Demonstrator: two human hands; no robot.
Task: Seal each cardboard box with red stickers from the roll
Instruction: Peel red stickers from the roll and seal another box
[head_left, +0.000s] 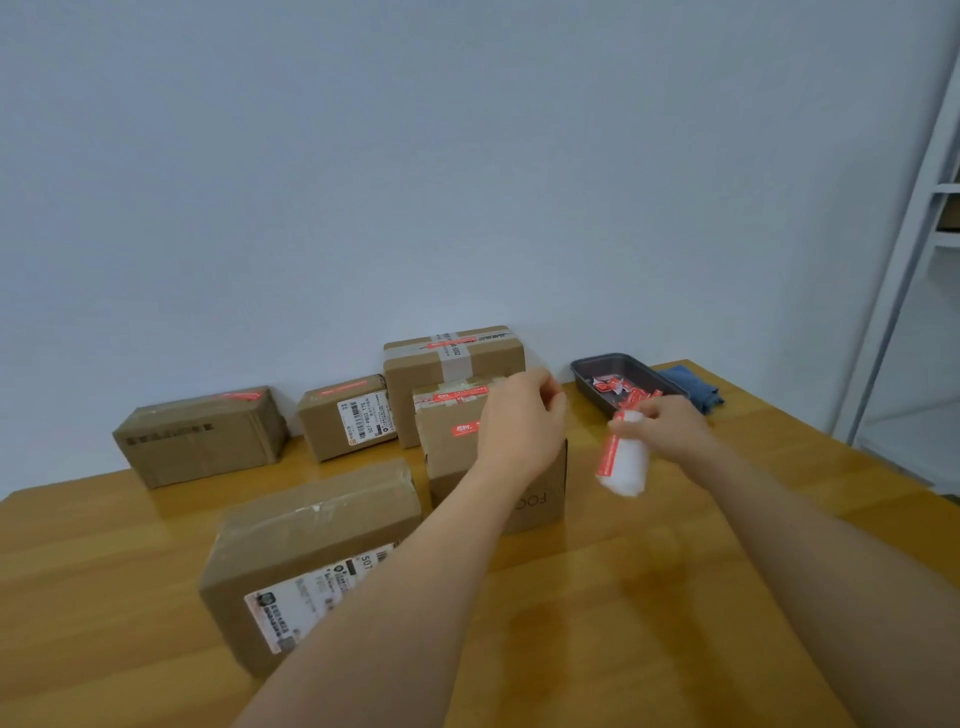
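Note:
Several cardboard boxes stand on the wooden table (649, 597). My left hand (522, 415) rests with curled fingers on the top right edge of the middle box (452, 457), which carries red stickers on its top and front. My right hand (667, 423) grips the sticker roll (623, 460), a white roll with a red strip, held in the air to the right of that box. A large box (311, 551) with a white label lies nearest me. Three more boxes (200, 436) (348, 415) (452, 358) stand at the back by the wall, each with a red sticker on top.
A dark tray (587, 371) holding red and white sticker scraps sits at the back right, with a blue cloth (693, 384) beside it. A white shelf frame (914, 260) stands at the far right. The table's right edge runs diagonally near the shelf.

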